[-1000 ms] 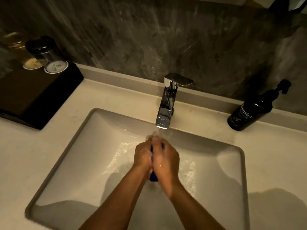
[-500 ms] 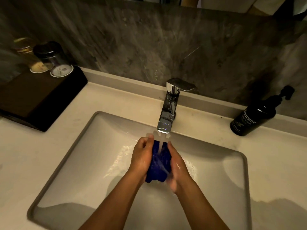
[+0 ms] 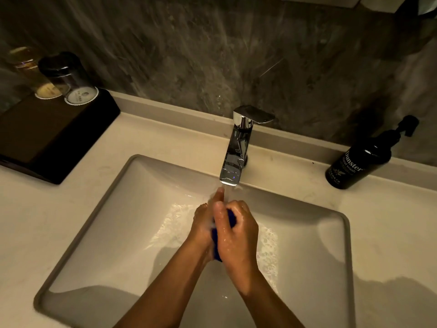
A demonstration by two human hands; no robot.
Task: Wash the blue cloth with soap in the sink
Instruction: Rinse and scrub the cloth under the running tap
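The blue cloth point(image 3: 215, 242) is squeezed between my two palms over the white sink point(image 3: 99, 233), and only thin strips of it show. My left hand point(image 3: 202, 227) presses it from the left and my right hand point(image 3: 237, 233) closes over it from the right. Both hands sit under the water running from the chrome faucet point(image 3: 233, 159). Water and foam spread across the basin floor around my wrists. A black hand-wash pump bottle point(image 3: 357, 164) stands on the counter at the right.
A dark wooden tray point(image 3: 47, 143) sits on the counter at the left and carries two upturned glasses point(image 3: 71, 79). A grey stone wall rises behind the faucet. The pale counter point(image 3: 390, 233) surrounds the basin.
Half a second ago my hands were apart with the cloth showing between them. Now they have closed together again over the cloth, hiding most of it.
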